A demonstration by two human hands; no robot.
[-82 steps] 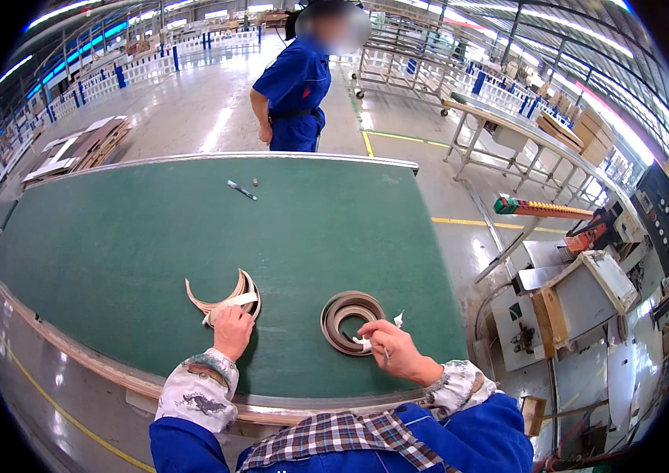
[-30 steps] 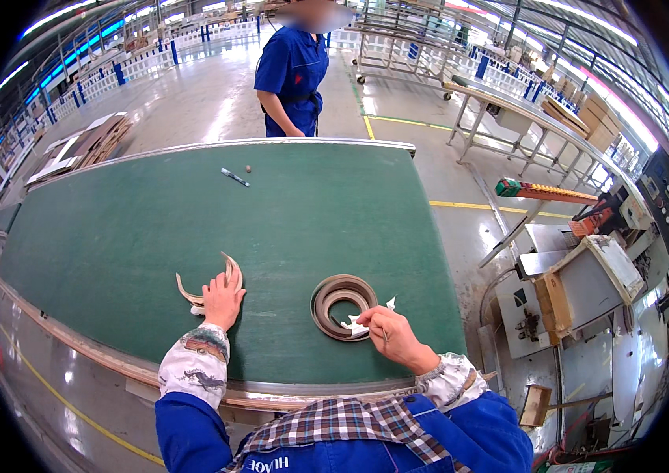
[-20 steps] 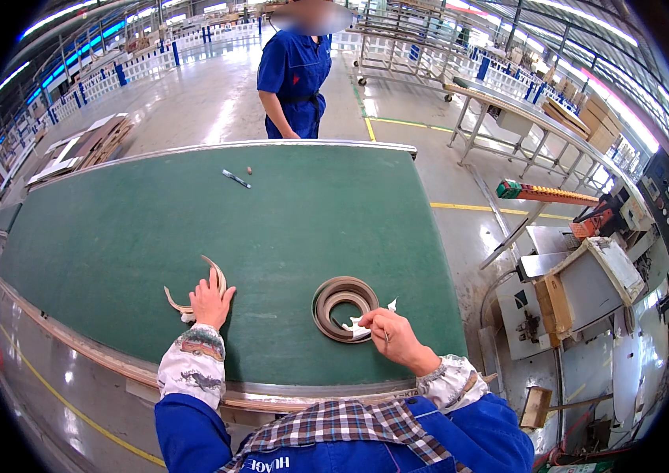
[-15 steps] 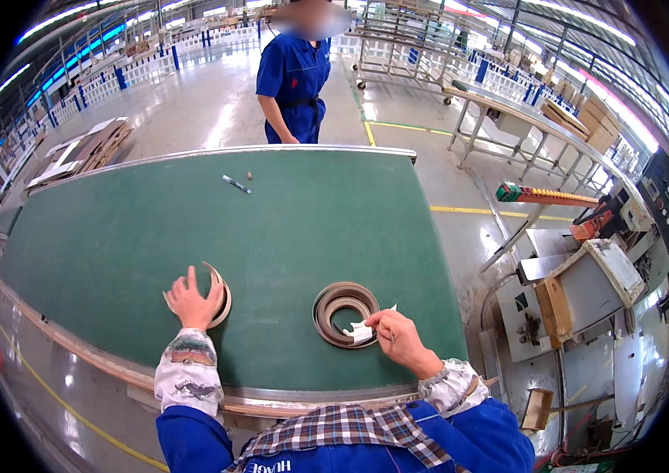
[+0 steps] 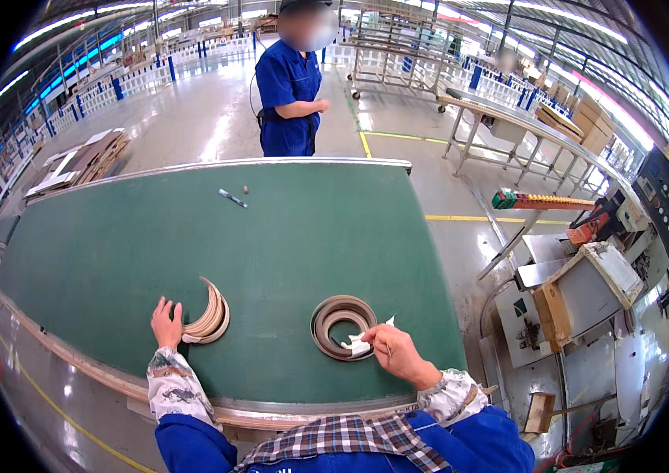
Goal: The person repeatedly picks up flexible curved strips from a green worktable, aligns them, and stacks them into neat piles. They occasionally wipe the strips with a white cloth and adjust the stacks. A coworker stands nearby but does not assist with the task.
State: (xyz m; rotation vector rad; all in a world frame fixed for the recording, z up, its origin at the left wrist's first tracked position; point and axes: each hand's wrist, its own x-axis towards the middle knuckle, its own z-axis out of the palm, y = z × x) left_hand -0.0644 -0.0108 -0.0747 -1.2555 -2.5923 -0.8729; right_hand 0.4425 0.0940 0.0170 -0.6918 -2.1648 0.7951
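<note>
Strips [image 5: 215,318], tan, curved, lie right of the left hand [image 5: 165,323], fingers wide; right hand [image 5: 397,353], fingers narrow at white scrap [image 5: 356,347] on brown coil [image 5: 321,322], grip unclear.

Dark printed characters [image 5: 408,408] stand on the near edge of the worktop [image 5: 287,236], close to the cuff of the right hand [image 5: 395,352]; they are too small to read surely. White lettering [image 5: 274,471] on the front of the wearer's blue jacket [image 5: 334,459] is cut off by the picture's lower edge, so no whole word can be read. Any markings among the round buttons on the black control panel [image 5: 660,206], far right, are too small to read.
</note>
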